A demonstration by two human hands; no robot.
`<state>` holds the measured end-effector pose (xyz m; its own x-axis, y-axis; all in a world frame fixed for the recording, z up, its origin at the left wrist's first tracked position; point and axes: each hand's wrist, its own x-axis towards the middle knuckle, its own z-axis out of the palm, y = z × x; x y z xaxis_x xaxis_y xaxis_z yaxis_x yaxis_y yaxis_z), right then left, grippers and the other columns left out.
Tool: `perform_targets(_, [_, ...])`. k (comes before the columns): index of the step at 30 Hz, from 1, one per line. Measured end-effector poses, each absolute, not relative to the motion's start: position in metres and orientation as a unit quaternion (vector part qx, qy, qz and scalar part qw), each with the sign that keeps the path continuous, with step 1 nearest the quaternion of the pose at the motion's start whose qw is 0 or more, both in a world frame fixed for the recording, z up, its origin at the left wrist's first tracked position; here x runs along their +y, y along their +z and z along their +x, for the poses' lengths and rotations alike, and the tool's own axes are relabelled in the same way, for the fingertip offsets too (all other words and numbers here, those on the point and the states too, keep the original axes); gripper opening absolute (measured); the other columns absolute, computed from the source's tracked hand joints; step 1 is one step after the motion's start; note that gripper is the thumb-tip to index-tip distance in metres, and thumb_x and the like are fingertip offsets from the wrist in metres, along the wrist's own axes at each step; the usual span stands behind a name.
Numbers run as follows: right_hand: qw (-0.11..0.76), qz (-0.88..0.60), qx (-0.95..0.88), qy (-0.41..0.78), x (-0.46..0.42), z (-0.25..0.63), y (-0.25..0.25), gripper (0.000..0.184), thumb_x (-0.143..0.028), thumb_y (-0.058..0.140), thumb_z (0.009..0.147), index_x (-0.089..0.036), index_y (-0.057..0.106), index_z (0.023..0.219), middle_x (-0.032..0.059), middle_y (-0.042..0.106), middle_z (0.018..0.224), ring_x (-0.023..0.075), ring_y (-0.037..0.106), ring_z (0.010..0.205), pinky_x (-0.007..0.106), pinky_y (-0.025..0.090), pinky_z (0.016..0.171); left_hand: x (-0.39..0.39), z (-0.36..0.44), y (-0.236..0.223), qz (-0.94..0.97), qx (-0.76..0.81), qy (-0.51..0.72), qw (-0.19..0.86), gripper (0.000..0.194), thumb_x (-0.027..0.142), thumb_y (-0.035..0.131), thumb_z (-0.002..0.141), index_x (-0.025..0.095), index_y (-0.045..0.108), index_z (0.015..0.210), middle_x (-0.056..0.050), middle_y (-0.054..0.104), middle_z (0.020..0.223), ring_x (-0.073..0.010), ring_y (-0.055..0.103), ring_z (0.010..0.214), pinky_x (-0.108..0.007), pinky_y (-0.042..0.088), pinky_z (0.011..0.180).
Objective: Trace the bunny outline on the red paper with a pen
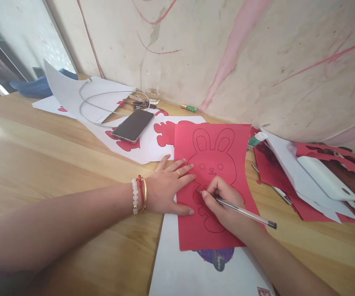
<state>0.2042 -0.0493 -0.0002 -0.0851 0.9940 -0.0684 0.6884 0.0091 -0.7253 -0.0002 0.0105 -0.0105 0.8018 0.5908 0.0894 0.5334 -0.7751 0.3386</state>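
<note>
A sheet of red paper (214, 142) bears a rabbit outline drawn in dark ink, with ears, face and body lines showing. My left hand (168, 185) lies flat on the sheet's left edge, fingers spread. Between the fingers of my right hand (227, 205) is a clear-barrelled pen (245, 213) with a dark end cap. Its tip touches the paper at the left side of the rabbit's body. My right hand covers part of the lower right of the drawing. Under the red sheet lies a white board or book (177, 271) with a purple print.
A smartphone (134, 124) rests on white paper with red cut-outs (165, 133). Behind it are keys (142, 102), a cable and a glass (153, 92). To the right lie a glue stick (257, 139), red and white papers and a white power bank (327, 177). A marked wall borders the table.
</note>
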Motion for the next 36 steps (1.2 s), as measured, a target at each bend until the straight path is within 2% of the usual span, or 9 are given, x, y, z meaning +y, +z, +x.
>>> perform_targets(5, [0.236,-0.627,-0.661,0.337,-0.051,0.204,0.004,0.022,-0.031,0.051,0.088,-0.024,0.038,0.072,-0.0076,0.04,0.056,0.0113,0.039,0.051,0.023,0.033,0.05,0.011,0.0,-0.011,0.939,0.296,0.097,0.145,0.081,0.073,0.05,0.078,0.017,0.046,0.136,-0.013,0.033,0.152,-0.0326,0.02,0.142,-0.057,-0.003,0.114])
perform_targets(10, [0.254,-0.637,-0.658,0.31,-0.05,0.204,0.001,0.023,-0.03,0.053,0.087,-0.024,0.037,0.071,-0.0081,0.038,0.055,0.011,0.038,0.05,0.022,0.032,0.048,0.012,0.0,-0.01,0.939,0.3,0.087,0.146,0.081,0.074,0.049,0.077,0.019,0.046,0.137,-0.012,0.032,0.152,-0.0326,0.021,0.142,-0.056,-0.003,0.114])
perform_targets(36, [0.25,-0.633,-0.651,0.336,-0.051,0.209,-0.007,0.025,-0.035,0.055,0.088,-0.024,0.04,0.072,-0.008,0.041,0.057,0.0106,0.04,0.051,0.022,0.033,0.049,0.012,0.0,-0.012,0.938,0.3,0.09,0.149,0.082,0.073,0.05,0.076,0.017,0.046,0.137,-0.013,0.032,0.152,-0.034,0.021,0.142,-0.06,-0.001,0.113])
